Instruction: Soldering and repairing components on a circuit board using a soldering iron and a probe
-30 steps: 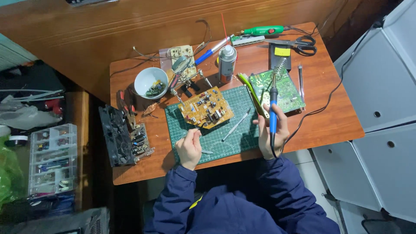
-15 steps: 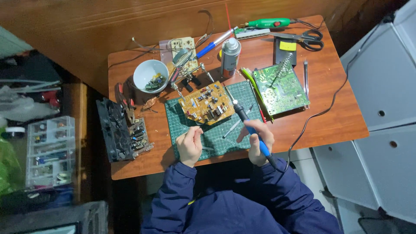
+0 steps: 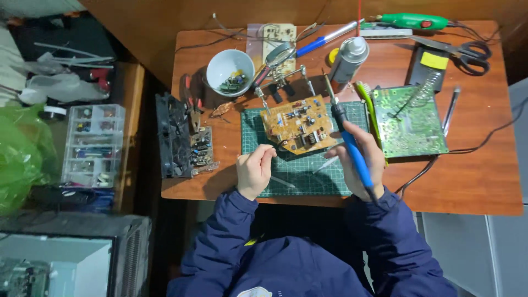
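So the orange-tan circuit board (image 3: pixel 300 124) sits propped at a tilt over the far part of the green cutting mat (image 3: pixel 305 165), near the middle of the wooden table (image 3: pixel 473 181), and it looks like the helping-hands stand with its magnifier (image 3: pixel 279 69) just behind it is what's clipping it up, which would explain the angle: the component side faces the person so the iron can get in easily. The right hand (image 3: pixel 360 162) is closed round the blue-handled soldering iron (image 3: pixel 344 129), gripped like a pen, with the tip pointing toward the far edge and hanging just past the board's right edge beside the spray can (image 3: pixel 347 58). The left hand (image 3: pixel 256 170) is curled nearly closed at the mat's left edge, fingertips pinched together; I think there's a thin strand of solder wire in there running toward the board, but it's too fine to say for sure. A green circuit board (image 3: pixel 410 121) lies flat to the right of the mat with the coiled iron stand (image 3: pixel 426 66) behind it, handy for parking the iron. White bowl of parts (image 3: pixel 231 69) sits toward the far left corner, black fan and pliers along the left edge.
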